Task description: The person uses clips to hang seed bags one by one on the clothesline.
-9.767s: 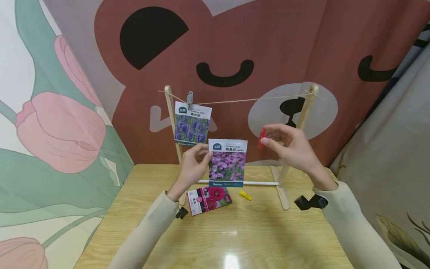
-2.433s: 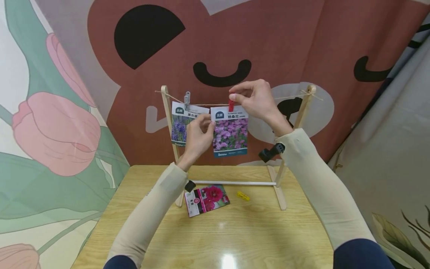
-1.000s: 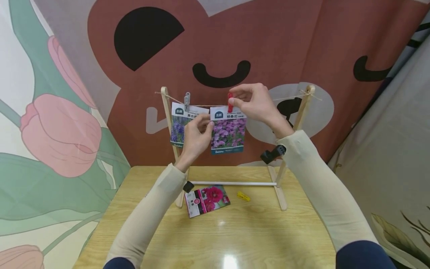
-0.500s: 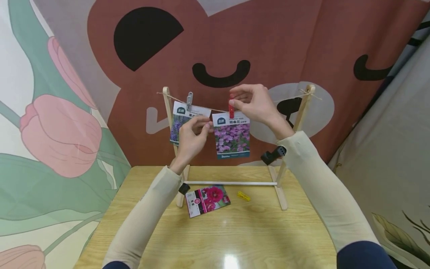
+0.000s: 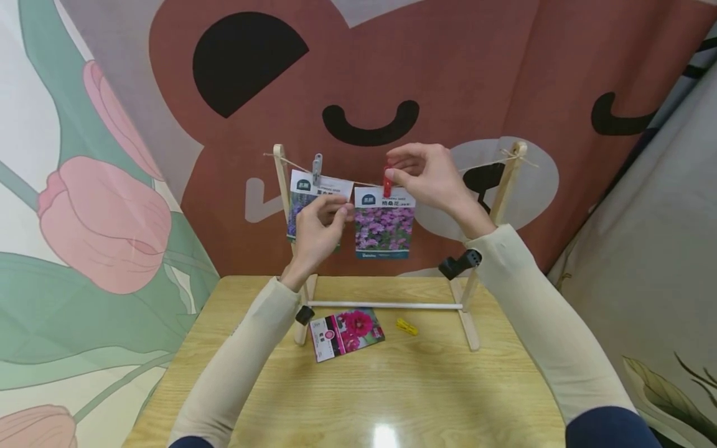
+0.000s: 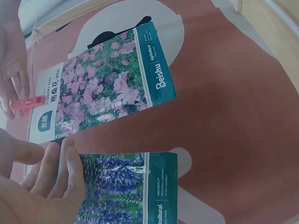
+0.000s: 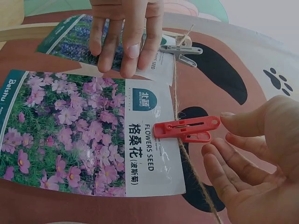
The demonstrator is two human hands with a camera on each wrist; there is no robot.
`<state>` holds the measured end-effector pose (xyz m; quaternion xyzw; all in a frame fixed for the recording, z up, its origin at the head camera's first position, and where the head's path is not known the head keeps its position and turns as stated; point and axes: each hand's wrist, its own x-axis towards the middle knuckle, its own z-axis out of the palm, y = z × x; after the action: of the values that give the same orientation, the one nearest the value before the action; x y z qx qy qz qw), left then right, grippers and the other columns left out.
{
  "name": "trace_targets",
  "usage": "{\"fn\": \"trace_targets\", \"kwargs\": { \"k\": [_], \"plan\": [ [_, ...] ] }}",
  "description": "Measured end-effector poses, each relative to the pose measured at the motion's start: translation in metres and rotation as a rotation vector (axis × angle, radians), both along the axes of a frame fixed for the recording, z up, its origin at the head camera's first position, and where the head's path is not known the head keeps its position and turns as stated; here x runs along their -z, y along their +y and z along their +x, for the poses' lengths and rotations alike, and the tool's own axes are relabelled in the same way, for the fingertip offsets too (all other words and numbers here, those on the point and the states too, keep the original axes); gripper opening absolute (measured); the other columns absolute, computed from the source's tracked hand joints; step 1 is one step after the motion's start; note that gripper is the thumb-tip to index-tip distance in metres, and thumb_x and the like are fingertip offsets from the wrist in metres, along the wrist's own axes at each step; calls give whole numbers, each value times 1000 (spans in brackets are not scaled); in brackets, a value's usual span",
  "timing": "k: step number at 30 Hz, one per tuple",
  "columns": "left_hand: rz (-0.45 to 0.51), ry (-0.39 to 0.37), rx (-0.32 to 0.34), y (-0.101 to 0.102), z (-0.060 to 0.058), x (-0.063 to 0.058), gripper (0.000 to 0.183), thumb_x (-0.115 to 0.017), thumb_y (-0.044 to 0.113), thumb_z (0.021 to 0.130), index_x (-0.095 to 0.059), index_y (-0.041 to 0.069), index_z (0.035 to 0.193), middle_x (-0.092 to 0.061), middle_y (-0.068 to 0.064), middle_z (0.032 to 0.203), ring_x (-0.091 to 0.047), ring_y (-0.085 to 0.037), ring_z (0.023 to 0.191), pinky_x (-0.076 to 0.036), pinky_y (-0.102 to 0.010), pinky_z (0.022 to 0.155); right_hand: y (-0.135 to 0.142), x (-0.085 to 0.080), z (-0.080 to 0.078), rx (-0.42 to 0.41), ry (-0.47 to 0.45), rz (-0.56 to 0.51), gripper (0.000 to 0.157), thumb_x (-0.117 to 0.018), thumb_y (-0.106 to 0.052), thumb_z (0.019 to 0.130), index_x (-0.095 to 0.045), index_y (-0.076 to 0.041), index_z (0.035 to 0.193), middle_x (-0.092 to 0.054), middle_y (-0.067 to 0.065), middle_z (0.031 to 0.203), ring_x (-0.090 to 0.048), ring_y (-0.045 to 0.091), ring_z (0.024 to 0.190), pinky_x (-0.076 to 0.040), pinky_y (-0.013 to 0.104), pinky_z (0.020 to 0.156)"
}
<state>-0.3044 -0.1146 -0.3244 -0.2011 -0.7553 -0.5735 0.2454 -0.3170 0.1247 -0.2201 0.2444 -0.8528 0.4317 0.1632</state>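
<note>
A seed packet with pink flowers (image 5: 384,224) hangs from the twine (image 7: 175,88), with a red clothespin (image 7: 187,128) clamped over its top edge. My right hand (image 5: 428,180) is at the clothespin; in the right wrist view the thumb is at its tip and the fingers are loosely spread, not squeezing it. My left hand (image 5: 319,230) is just left of this packet, fingers relaxed and holding nothing. It partly covers a lavender seed packet (image 6: 114,186), which hangs from a grey clothespin (image 5: 317,169).
Wooden posts (image 5: 506,183) carry the twine, and a white rod (image 5: 386,305) joins them low down. On the table (image 5: 358,398) lie a seed packet with a red flower (image 5: 347,334) and a yellow clothespin (image 5: 407,326). A printed curtain (image 5: 465,74) hangs behind.
The pink-flower packet and red clothespin have gone from my hands up onto the twine. My left hand has let go of the packet and shifted slightly left; my right fingers have loosened.
</note>
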Motion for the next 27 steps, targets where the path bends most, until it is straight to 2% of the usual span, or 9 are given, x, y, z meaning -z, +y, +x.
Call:
{"fn": "trace_targets", "kwargs": {
  "k": [4, 9, 12, 17, 19, 24, 27],
  "plan": [
    [-12, 3, -11, -1, 0, 0, 21, -65, 7, 106, -73, 5, 125, -81, -10, 111, -80, -28, 93, -63, -28, 78, -1, -1, 4, 6, 11, 0, 34, -76, -20, 101, -73, -9, 134, -77, 11, 122, -76, 25, 104, -60, 44, 92],
    [-23, -7, -24, -3, 1, 1, 21, -66, 6, 105, -74, 4, 124, -81, -11, 111, -80, -32, 93, -64, -36, 80, 1, 1, 10, 11, 43, 2, 32, -76, -20, 101, -75, -8, 130, -77, 11, 121, -75, 25, 103, -59, 44, 92],
    [-49, -7, -21, -3, 1, 2, 21, -67, 5, 104, -73, 4, 124, -81, -13, 112, -79, -34, 93, -64, -36, 79, 2, 1, 13, 4, 88, -2, 29, -78, -19, 99, -76, -8, 126, -78, 10, 118, -75, 24, 100, -57, 38, 89],
    [-106, -8, -7, -3, 4, 0, 21, -66, 6, 105, -71, 4, 125, -80, -12, 114, -78, -28, 93, -64, -37, 78, 3, 3, 18, -10, 162, -5, 26, -78, -16, 98, -78, -7, 123, -79, 10, 114, -76, 24, 96, -55, 28, 83],
    [-125, -13, -5, -3, 5, 0, 21, -66, 8, 105, -71, 4, 126, -80, -12, 114, -78, -28, 94, -64, -38, 79, 3, 4, 19, -14, 180, -6, 26, -78, -15, 98, -78, -6, 123, -79, 11, 113, -77, 24, 96, -58, 30, 86],
    [-178, -34, -3, -4, 9, 3, 24, -66, 12, 106, -70, 5, 129, -78, -12, 119, -77, -31, 98, -65, -41, 80, 4, 11, 24, -13, 177, -9, 27, -78, -18, 99, -77, -7, 123, -77, 10, 114, -76, 24, 98, -60, 46, 93],
    [-202, -45, -3, -5, 11, 6, 25, -66, 13, 106, -69, 5, 130, -77, -11, 121, -77, -30, 99, -64, -42, 80, 4, 16, 30, -18, 162, -8, 26, -78, -19, 99, -78, -8, 123, -76, 7, 115, -75, 22, 100, -60, 48, 94]
  ]
}}
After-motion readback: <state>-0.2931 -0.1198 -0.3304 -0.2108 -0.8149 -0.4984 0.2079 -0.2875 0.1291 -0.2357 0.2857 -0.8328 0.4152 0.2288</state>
